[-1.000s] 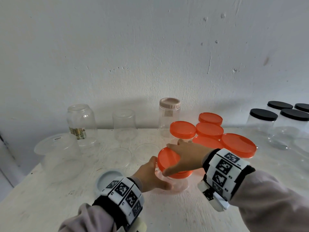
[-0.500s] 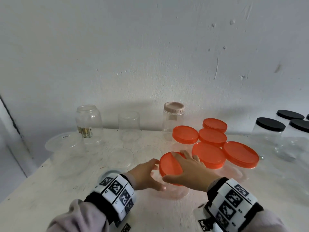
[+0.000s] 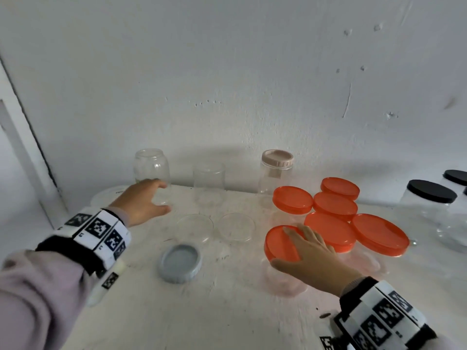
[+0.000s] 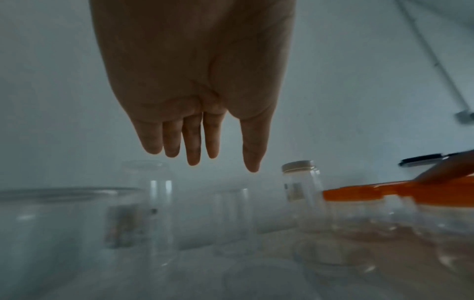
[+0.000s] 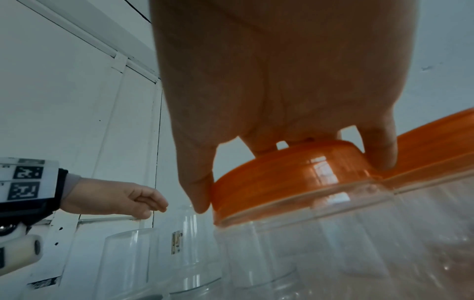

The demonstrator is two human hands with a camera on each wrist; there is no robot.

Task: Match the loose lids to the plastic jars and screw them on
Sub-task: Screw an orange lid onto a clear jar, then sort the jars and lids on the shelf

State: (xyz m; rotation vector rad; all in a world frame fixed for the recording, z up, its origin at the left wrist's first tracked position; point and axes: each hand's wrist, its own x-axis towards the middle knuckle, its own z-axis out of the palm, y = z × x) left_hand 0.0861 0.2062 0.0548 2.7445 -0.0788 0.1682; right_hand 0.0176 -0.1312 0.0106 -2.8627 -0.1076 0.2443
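Resting on the front orange lid (image 3: 280,245), the right hand (image 3: 309,258) curls thumb and fingers around its rim atop a clear jar (image 3: 285,281) near the counter's (image 3: 202,311) middle. The left hand (image 3: 141,203), loosely open and holding nothing, reaches toward a lidless jar (image 3: 151,168) by the back edge, seemingly short of it.

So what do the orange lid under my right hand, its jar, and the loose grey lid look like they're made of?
Orange lid: seemingly smooth, glossy plastic, slightly translucent; window reflections show on its rim in the right wrist view.
Its jar: clear and colourless with bright highlights; likely plastic, though glass cannot be excluded by look.
Grey lid: opaque, matte, faintly ribbed edge; probably plastic.
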